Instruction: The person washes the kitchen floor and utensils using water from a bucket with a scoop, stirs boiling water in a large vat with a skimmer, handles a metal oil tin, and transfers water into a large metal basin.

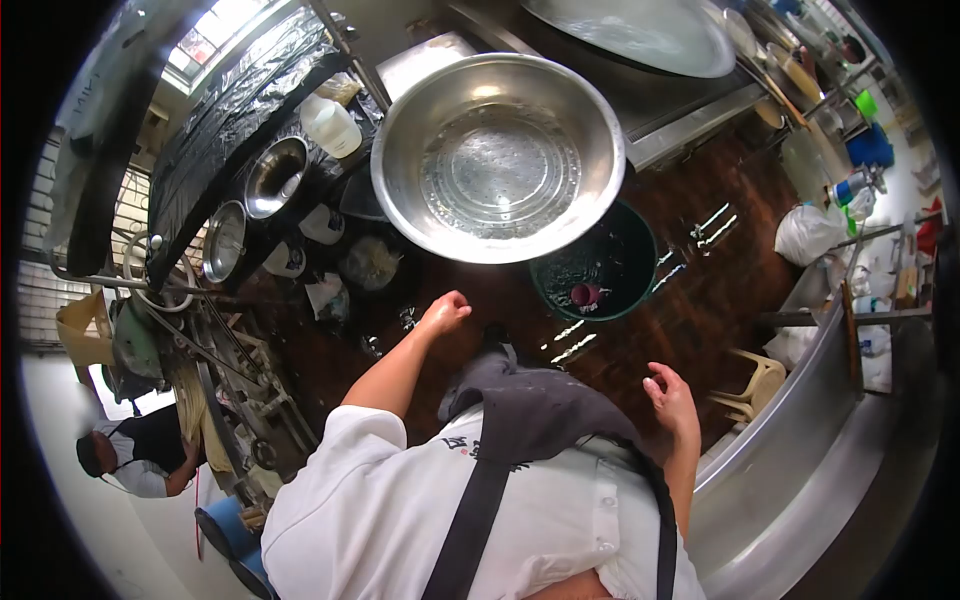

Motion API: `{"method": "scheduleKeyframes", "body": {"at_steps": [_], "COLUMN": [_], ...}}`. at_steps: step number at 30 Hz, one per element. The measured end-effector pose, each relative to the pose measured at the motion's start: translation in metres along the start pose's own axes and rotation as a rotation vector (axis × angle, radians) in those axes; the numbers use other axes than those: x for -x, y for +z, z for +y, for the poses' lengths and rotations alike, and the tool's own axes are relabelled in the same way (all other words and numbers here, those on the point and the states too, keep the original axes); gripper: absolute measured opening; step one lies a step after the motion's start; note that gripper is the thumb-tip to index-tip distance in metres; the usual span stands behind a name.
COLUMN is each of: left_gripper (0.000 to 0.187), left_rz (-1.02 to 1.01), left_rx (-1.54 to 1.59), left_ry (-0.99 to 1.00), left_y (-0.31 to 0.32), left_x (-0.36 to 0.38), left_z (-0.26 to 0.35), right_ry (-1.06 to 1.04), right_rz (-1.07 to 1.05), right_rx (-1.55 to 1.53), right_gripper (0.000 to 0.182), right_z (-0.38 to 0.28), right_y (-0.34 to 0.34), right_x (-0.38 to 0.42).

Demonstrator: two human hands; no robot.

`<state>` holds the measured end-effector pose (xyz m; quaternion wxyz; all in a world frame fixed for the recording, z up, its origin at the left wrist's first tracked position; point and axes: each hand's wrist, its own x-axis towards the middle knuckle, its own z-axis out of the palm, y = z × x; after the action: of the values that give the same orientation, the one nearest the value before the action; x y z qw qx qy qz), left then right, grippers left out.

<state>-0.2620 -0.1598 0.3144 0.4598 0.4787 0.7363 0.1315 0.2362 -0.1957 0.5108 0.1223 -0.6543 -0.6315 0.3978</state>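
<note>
The left hand (445,313) hangs just below the rim of a big steel bowl (498,158), fingers curled into a loose fist that holds nothing; whether its knuckles touch the rim cannot be told. The right hand (670,392) is well apart from it, out to the side above the dark wet floor (700,300), fingers slack and half bent, empty as well. The bowl fills the middle of the view, tilted a little toward the camera, with a shallow pool of clear water lying over the rings of its bottom. Behind its lower right edge stands a green bucket (600,270), partly hidden by the bowl, with dark water in it and a small pink thing (585,294) floating or resting inside. To the left runs a counter wrapped in black plastic (225,130) with two smaller steel bowls (275,177) set in it, and a white jug (330,125) stands beside them. A wide steel pan (640,35) lies above the bowl at the top of the view. The person wears a white shirt with a dark apron (530,420) whose strap crosses the chest. At the lower left another person (130,455) in white bends beside a metal rack
</note>
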Motion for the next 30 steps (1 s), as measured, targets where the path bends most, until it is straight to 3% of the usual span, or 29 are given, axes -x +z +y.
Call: {"method": "scheduleKeyframes", "body": {"at_steps": [3,4,6,7,12,14,16,19,22,25,30], "left_gripper": [0.021,0.020,0.017,0.015,0.019,0.019,0.025,0.028,0.030,0.029,0.026], "left_rz": [-0.039,-0.123,-0.151,-0.294,-0.243,-0.284,-0.245,-0.129,-0.228,-0.237,-0.292], "left_rx": [-0.079,-0.155,-0.042,0.078,-0.072,-0.307,-0.280,-0.334,-0.163,-0.242,-0.322], "left_ry": [-0.087,0.025,-0.235,-0.384,-0.422,-0.122,-0.232,0.040,0.058,0.094,0.001], "left_y": [0.039,0.053,0.060,0.077,0.110,0.121,0.131,0.157,0.176,0.184,0.207], "left_x": [0.003,0.002,0.040,0.032,0.086,0.085,0.107,0.090,0.063,0.077,0.038], "left_z": [-0.074,-0.131,-0.112,-0.152,-0.095,-0.066,0.039,0.092,0.132,0.191,0.150], "right_ry": [0.004,0.012,0.016,0.022,0.062,0.096,0.119,0.133,0.134,0.138,0.137], "right_rz": [0.032,0.049,0.077,0.096,0.104,0.117,0.134,0.159,0.193,0.240,0.341], "right_rx": [-0.012,-0.019,-0.056,-0.076,-0.050,-0.089,-0.116,-0.132,-0.147,-0.175,-0.245], "right_gripper": [0.035,0.035,0.036,0.036,0.037,0.037,0.037,0.038,0.037,0.036,0.035], "right_z": [0.032,0.043,0.068,0.080,0.134,0.155,0.174,0.197,0.214,0.227,0.253], "right_y": [-0.016,-0.022,-0.033,-0.039,-0.070,-0.079,-0.087,-0.095,-0.097,-0.097,-0.088], "right_x": [0.020,0.028,0.046,0.055,0.097,0.112,0.127,0.146,0.159,0.169,0.185]}}
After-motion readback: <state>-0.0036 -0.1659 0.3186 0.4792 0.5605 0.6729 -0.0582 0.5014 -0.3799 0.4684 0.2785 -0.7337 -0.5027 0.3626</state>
